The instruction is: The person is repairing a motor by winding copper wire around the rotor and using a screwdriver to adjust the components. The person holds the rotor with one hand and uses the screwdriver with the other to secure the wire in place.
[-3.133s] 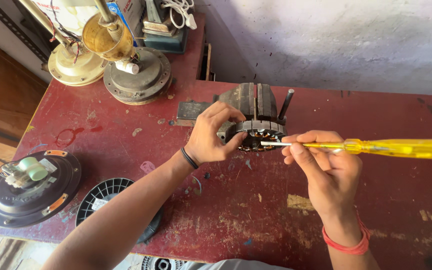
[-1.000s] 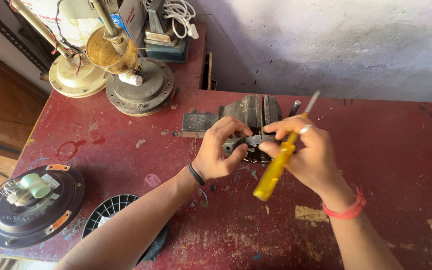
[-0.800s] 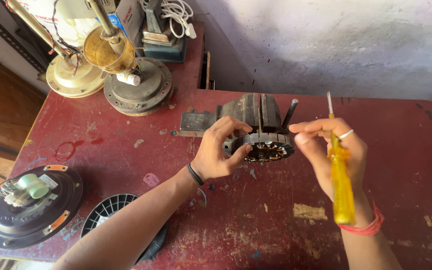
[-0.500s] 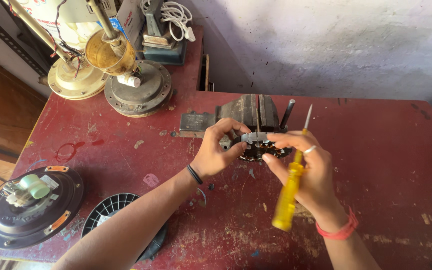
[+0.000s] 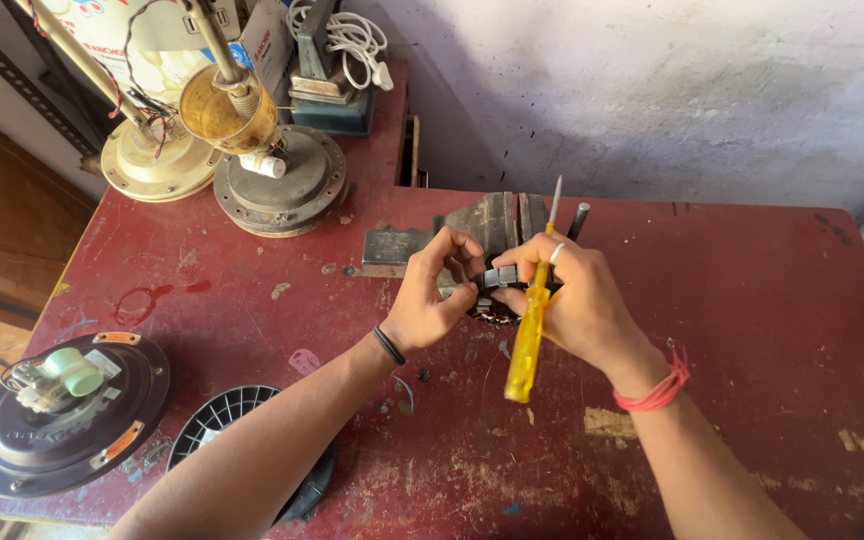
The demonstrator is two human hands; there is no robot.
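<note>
Motor part: centre frame, pinched between both hands, before the vise.
Left hand: fingertips closed on the part's left side.
Right hand: closed on the part's right and on the screwdriver.
Screwdriver axis: near upright, yellow handle down, tip at top.

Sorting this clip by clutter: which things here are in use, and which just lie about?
In use: left hand, right hand, yellow-handled screwdriver, dark motor part, bench vise.

Lying about: black motor housing, black fan grille, two brass-coloured fan motors, white cable.
</note>
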